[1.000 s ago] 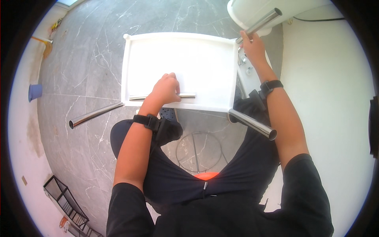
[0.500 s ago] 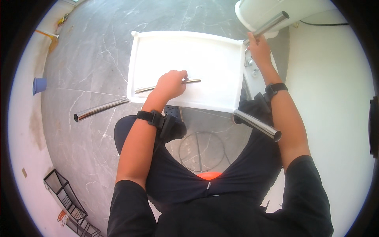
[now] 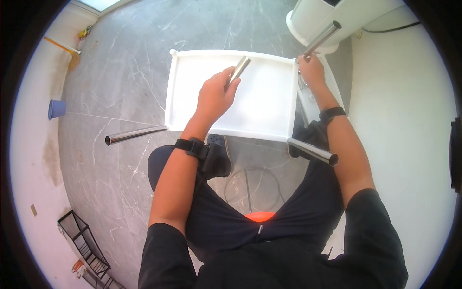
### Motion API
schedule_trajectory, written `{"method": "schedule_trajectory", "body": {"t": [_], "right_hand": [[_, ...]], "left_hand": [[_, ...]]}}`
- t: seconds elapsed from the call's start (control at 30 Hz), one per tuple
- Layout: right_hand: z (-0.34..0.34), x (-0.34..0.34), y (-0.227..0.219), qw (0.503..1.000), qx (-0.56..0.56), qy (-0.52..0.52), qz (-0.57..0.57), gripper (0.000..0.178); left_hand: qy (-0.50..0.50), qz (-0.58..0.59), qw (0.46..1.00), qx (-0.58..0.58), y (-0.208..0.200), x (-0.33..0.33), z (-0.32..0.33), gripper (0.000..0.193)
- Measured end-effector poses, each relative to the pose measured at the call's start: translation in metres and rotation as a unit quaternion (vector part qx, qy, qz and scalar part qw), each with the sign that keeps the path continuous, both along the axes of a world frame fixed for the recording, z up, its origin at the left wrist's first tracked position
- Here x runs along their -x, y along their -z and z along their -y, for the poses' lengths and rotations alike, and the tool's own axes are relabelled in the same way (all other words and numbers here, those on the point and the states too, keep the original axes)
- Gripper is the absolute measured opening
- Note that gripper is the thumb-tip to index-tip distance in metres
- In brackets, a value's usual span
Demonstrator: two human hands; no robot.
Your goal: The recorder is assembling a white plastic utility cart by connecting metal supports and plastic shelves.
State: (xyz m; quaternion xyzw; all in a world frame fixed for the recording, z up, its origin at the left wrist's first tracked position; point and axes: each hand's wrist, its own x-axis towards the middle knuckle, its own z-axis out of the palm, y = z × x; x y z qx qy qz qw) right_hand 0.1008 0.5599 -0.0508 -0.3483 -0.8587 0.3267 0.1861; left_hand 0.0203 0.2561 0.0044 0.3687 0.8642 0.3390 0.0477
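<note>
A white rectangular shelf tray (image 3: 272, 103) stands in front of my knees with metal tube legs fitted at its corners. My left hand (image 3: 214, 96) is closed around a loose shiny metal tube (image 3: 239, 70), lifted and angled up over the tray's middle. My right hand (image 3: 312, 70) grips the metal leg (image 3: 321, 39) rising from the tray's far right corner. Two more legs stick out of the tray, one at the near left (image 3: 135, 134) and one at the near right (image 3: 313, 151).
Grey marble floor (image 3: 120, 62) lies all around. A white rounded container (image 3: 337, 17) sits beyond the tray at the upper right, beside a white wall (image 3: 404, 120). A blue cup (image 3: 57, 109) stands at the left and a black wire rack (image 3: 84, 245) at the lower left.
My left hand picked the loose tube up off the tray surface and swung its end upward. The tray shifted slightly in view. My right hand kept its hold on the corner leg.
</note>
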Motion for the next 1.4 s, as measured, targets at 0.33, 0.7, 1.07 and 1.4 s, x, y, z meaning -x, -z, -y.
{"method": "schedule_trajectory", "body": {"t": [0.33, 0.7, 1.07, 1.4], "right_hand": [[0.051, -0.020, -0.033, 0.893, 0.269, -0.274, 0.236, 0.041], [0.067, -0.039, -0.082, 0.758, 0.430, -0.463, 0.159, 0.029], [0.070, -0.035, -0.107, 0.772, 0.500, -0.392, -0.027, 0.059], [0.032, -0.010, -0.087, 0.919, 0.335, -0.203, -0.048, 0.036]], "left_hand": [[-0.158, 0.379, 0.858, -0.309, -0.030, 0.003, -0.021, 0.037], [-0.225, 0.346, 0.841, -0.350, 0.004, 0.007, -0.027, 0.024], [-0.187, 0.147, 0.971, 0.030, -0.003, -0.004, -0.017, 0.032], [-0.363, 0.224, 0.855, -0.294, -0.001, 0.096, 0.039, 0.024]]}}
